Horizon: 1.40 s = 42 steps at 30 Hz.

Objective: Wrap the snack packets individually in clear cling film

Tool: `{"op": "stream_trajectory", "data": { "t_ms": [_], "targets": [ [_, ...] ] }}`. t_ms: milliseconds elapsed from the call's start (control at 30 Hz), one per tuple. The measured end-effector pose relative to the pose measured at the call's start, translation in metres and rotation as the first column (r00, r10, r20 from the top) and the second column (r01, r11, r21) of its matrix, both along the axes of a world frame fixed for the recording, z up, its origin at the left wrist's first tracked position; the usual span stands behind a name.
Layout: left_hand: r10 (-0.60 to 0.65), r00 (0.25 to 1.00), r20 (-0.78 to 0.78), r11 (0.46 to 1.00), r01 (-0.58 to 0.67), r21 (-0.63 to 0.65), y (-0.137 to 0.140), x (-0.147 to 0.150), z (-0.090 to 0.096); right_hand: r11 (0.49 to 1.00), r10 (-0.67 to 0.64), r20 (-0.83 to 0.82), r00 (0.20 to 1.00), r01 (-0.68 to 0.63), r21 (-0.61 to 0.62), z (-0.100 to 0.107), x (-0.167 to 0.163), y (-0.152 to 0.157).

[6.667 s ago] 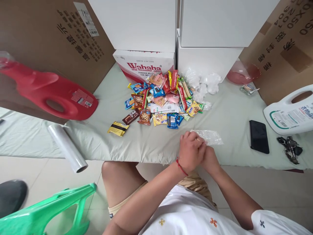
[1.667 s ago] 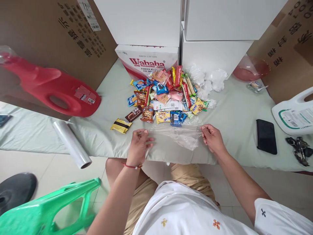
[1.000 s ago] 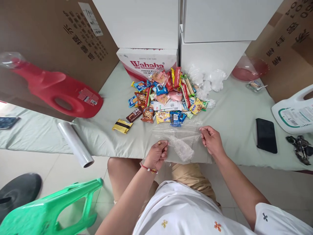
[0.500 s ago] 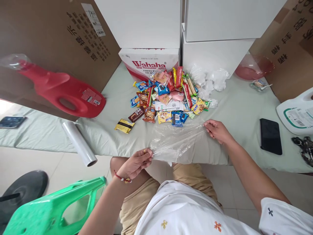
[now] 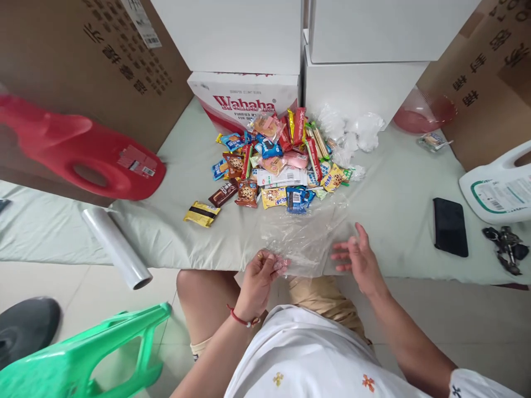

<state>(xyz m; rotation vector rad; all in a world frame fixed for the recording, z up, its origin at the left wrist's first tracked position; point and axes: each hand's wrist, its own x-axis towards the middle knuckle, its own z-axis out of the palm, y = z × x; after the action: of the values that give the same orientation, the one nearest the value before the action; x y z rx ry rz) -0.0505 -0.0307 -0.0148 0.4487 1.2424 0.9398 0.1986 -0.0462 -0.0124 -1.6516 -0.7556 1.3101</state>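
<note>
A clear plastic bag [image 5: 301,237] lies loosely spread at the front edge of the cloth-covered table. My left hand [image 5: 261,276] pinches its near left edge, where the film bunches around the fingertips. To the bag's right, my right hand [image 5: 360,260] is open with fingers apart, close to the film and not gripping it. Just beyond the bag sits a heap of small wrapped snacks [image 5: 271,160] in many colours. A yellow-and-black packet [image 5: 201,214] lies a little left of the heap.
On the left are a red jug [image 5: 95,155] and a roll of plastic film [image 5: 118,249] overhanging the edge. A phone [image 5: 450,226], keys [image 5: 506,249] and a white jug [image 5: 498,185] lie right. Behind the heap stand a Wahaha box [image 5: 244,102] and crumpled clear bags [image 5: 352,132].
My right hand has let go of the bag's corner, opened and come nearer. My left hand has shifted right with its edge; the stretched film has gone slack. The view has turned slightly.
</note>
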Motion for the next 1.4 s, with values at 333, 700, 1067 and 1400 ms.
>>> {"op": "stream_trajectory", "data": {
  "t_ms": [333,700,1067,1400],
  "targets": [
    [-0.028,0.999,-0.038,0.998,0.026,-0.048,0.014,-0.027,0.004,0.982,0.18,0.002,0.984,-0.18,-0.062,-0.003,0.044,0.008],
    [-0.299,0.75,-0.59,0.921,0.389,0.028,0.024,-0.046,0.001,0.921,0.354,0.068,0.933,-0.336,-0.196,0.001,0.104,-0.035],
    [0.246,0.229,-0.942,0.212,0.935,0.283,0.049,0.025,0.048,0.875,0.48,0.166,0.861,-0.457,-0.163,0.002,0.099,-0.037],
    [0.155,-0.186,-0.97,0.474,0.876,-0.092,-0.009,0.0,-0.023,0.805,0.565,0.56,0.605,-0.553,-0.215,-0.004,0.126,-0.025]
  ]
}}
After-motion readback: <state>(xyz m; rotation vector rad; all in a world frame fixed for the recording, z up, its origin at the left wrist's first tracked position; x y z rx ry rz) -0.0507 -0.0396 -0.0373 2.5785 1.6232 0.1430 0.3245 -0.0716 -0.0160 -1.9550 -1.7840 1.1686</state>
